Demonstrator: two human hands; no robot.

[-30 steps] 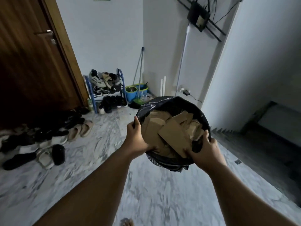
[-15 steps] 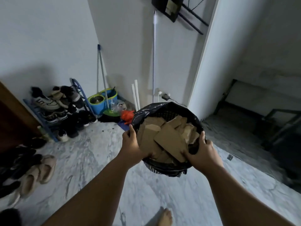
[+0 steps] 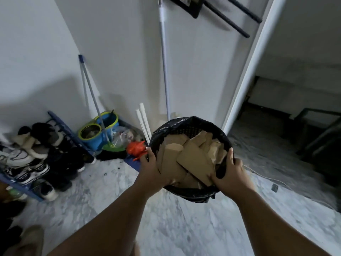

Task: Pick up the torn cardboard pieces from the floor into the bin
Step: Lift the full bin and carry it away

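A grey marble floor (image 3: pixel 184 228) is seen under two bare arms. The bin (image 3: pixel 186 124), lined with a black bag, is held above it. Its rim is gripped by the left hand (image 3: pixel 151 169) and the right hand (image 3: pixel 230 174), with fingers curled round the edge. The torn cardboard pieces (image 3: pixel 193 159) are piled inside the bin. Further back, a shoe rack (image 3: pixel 62 126), a blue mop bucket (image 3: pixel 96 141) and an orange bag (image 3: pixel 135 147) are set by the white wall (image 3: pixel 120 52).

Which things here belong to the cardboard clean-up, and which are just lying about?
Job: black-lined round bin, torn brown cardboard pieces in it, left hand, right hand.
Lying about: blue-and-green mop bucket, blue shoe rack, orange plastic bag.
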